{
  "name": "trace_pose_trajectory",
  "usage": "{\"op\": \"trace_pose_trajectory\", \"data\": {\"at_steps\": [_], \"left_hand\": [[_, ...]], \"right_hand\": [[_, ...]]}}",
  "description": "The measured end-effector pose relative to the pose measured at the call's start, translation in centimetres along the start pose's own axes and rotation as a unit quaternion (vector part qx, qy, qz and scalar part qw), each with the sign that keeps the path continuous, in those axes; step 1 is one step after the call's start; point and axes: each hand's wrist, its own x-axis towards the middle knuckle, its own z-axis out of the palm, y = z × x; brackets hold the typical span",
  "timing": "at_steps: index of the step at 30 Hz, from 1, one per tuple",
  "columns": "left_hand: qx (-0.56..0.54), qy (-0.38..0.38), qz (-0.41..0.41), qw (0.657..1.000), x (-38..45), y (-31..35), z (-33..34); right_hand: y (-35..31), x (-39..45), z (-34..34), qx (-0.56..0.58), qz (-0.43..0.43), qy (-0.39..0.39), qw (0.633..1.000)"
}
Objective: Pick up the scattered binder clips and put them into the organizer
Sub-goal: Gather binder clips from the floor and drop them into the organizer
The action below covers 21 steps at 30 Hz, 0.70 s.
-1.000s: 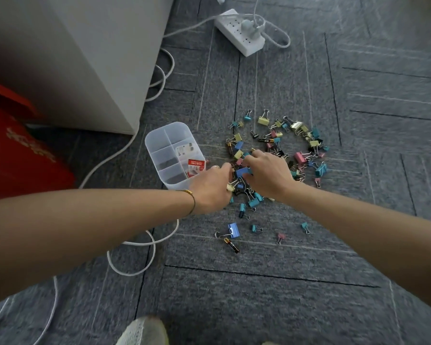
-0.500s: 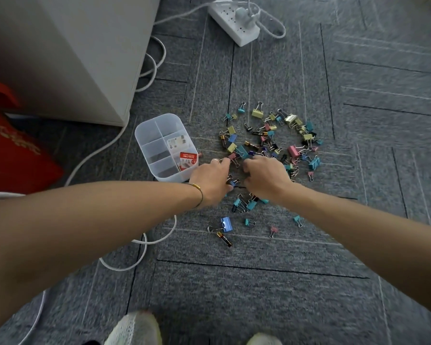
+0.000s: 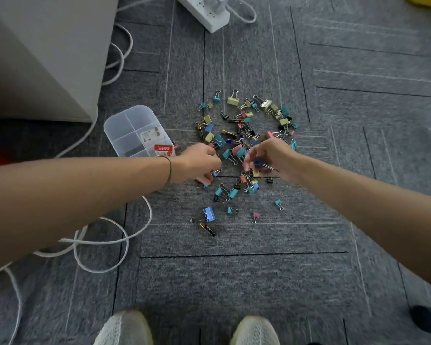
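Down at the bottom I see two pale knit shoes (image 3: 255, 331) on the gray carpet (image 3: 234, 282), which looks rough and fuzzy. A little farther out lie a small battery (image 3: 208, 229) and a shiny blue binder clip (image 3: 208, 214), apart from the rest. Next come the hands. My left hand (image 3: 199, 161) has its fingers curled around a few small clips, one pink. My right hand (image 3: 271, 158) pinches a blue clip by its thin wire handles. Both hands sit over the near edge of the binder clips (image 3: 246, 135), a big messy pile of blue, pink, yellow and black ones, hard and boxy with springy wire loops. I think the best way is to grab a few at a time and hold them tight, since the wires tangle and slip. Just left of the pile sits the clear plastic organizer (image 3: 128, 120), smooth, with round corners and little walls inside. Farthest off is a white power strip (image 3: 204, 14) with its cord.
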Motion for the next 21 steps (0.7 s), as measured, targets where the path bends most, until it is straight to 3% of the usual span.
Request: {"op": "trace_pose_trajectory", "data": {"at_steps": [2, 3, 5, 7, 11, 14, 16, 18, 21], "left_hand": [[-0.123, -0.045, -0.06, 0.99, -0.5, 0.3, 0.1], [-0.148, -0.059, -0.072, 0.985, -0.6, 0.3, 0.2], [-0.156, -0.084, -0.076, 0.981, -0.9, 0.1, 0.3], [-0.133, -0.097, -0.072, 0.984, -1.3, -0.2, 0.6], [-0.015, -0.029, -0.039, 0.999, -1.5, -0.5, 1.5], [0.023, -0.015, -0.022, 0.999, -1.5, -0.5, 2.4], [0.096, 0.015, 0.034, 0.995, -1.6, -0.3, 2.8], [0.204, 0.038, 0.103, 0.973, -1.9, 0.0, 3.2], [0.341, 0.045, 0.178, 0.922, -1.8, 0.1, 4.1]], "right_hand": [[0.8, -0.4, 0.1, -0.15, -0.01, 0.016, 0.988], [1.2, -0.5, 0.2, -0.295, -0.042, 0.036, 0.954], [2.3, -0.8, 0.9, -0.536, -0.139, 0.067, 0.83], [3.2, -1.2, 1.5, -0.624, -0.192, 0.075, 0.754], [4.0, -0.9, 1.5, -0.679, -0.225, 0.082, 0.694], [4.6, -0.6, 1.5, -0.675, -0.249, 0.092, 0.689], [5.0, -0.5, 1.2, -0.651, -0.259, 0.093, 0.708], [4.9, -0.6, 0.7, -0.589, -0.237, 0.079, 0.769], [3.8, -0.9, -0.5, -0.423, -0.142, 0.031, 0.895]]}}
